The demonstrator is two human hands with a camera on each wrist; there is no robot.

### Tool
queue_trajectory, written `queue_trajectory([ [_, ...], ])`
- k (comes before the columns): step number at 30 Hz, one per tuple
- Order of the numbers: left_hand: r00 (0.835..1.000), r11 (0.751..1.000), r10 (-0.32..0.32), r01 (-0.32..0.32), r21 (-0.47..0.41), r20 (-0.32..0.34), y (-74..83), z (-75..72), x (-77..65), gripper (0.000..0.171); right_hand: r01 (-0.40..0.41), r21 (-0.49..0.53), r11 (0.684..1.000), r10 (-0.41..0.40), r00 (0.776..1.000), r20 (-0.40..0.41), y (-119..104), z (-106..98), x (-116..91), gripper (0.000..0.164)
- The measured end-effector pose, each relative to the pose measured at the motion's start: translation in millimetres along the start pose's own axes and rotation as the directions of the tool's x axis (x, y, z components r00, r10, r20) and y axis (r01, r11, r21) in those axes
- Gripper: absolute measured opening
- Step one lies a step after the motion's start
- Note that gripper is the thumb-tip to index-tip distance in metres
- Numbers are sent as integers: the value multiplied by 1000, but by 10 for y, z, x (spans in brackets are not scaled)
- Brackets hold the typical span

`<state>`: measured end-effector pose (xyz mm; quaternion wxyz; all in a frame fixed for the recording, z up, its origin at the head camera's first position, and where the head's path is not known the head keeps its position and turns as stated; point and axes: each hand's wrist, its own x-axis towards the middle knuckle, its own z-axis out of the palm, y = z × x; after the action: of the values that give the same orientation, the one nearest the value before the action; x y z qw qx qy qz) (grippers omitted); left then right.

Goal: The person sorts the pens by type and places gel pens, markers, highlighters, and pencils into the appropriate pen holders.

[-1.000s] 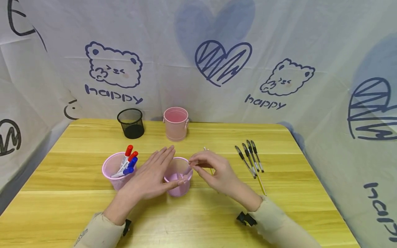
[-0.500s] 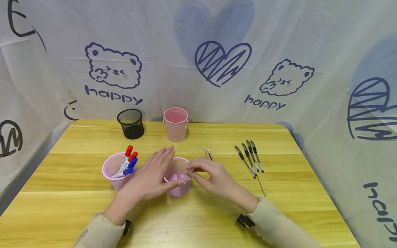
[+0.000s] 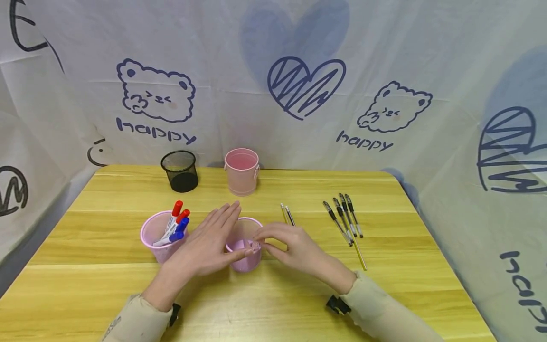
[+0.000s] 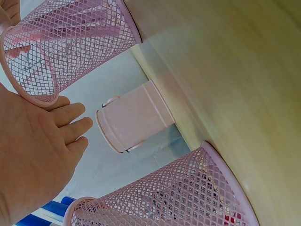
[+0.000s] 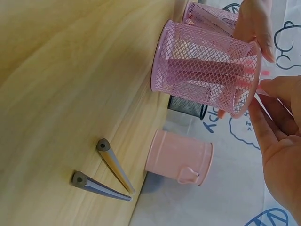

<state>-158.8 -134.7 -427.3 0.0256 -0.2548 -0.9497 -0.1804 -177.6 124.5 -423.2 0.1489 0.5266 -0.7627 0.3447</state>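
Between left hand (image 3: 208,248), right hand (image 3: 295,244), pink cup (image 3: 249,264); both at rim (image 3: 245,218)

Place: we see a screened-off workspace, room type unclear.
Cloth (image 3: 239,42): hangs on three sides.
Table (image 3: 256,308): wood-grain, bearing pens (image 3: 331,213).

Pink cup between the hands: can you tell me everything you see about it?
The pink cup is round, with see-through mesh that looks like metal and a smooth rim. It stands upright on the table, with pink stick-like things inside. The left hand seems to touch its rim; the right hand is at the opposite side, touch unclear.
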Motion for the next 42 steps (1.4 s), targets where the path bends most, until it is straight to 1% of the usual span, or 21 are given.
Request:
queue_trajectory([
  [4, 1000, 1000, -9, 9, -4, 9, 10, 3, 6, 110, -16, -10, 1000, 16, 1000, 10, -12, -13, -16, 33],
  [8, 1000, 1000, -9, 9, 1, 10, 9, 10, 10, 110, -6, -10, 1000, 6, 1000, -11, -19, -30, -34, 39],
  [11, 1000, 1000, -6, 6, 6, 9, 6, 7, 13, 110, 7, 1, 1000, -7, 999, -48, -24, -60, -43, 41],
  [16, 999, 999, 26, -26, 22, -21, -4, -17, 9, 108, 9, 47, 999, -3, 993, -119, -16, -129, -51, 43],
  [21, 999, 999, 38, -38, 30, -26, 4, -65, 0, 106, -30, 93, 995, 46, 982, -183, 7, -206, -90, 42],
  [25, 999, 999, 38, -37, 31, -30, 34, -114, -16, 106, -72, 95, 993, 93, 967, -238, 29, -276, -128, 43],
  [27, 999, 998, 41, -40, 41, -32, 61, -145, -32, 106, -81, 93, 992, 103, 959, -265, 48, -312, -147, 43],
  [29, 998, 997, 52, -50, 60, -40, 96, -193, -49, 107, -93, 94, 991, 116, 950, -290, 73, -349, -155, 42],
  [31, 994, 994, 83, -78, 81, -64, 139, -254, -73, 108, -99, 92, 991, 124, 942, -311, 101, -384, -161, 42],
  [33, 988, 988, 124, -114, 104, -97, 194, -336, -93, 108, -114, 86, 990, 136, 933, -332, 134, -419, -170, 42],
  [36, 973, 979, 181, -165, 122, -143, 263, -474, -119, 108, -138, 78, 987, 157, 920, -358, 183, -468, -190, 42],
  [39, 965, 975, 198, -177, 132, -172, 275, -608, -139, 108, -170, 74, 983, 185, 909, -374, 247, -498, -214, 42],
  [42, 957, 975, 203, -177, 137, -206, 224, -733, -179, 108, -205, 76, 976, 218, 900, -378, 319, -505, -239, 43],
])
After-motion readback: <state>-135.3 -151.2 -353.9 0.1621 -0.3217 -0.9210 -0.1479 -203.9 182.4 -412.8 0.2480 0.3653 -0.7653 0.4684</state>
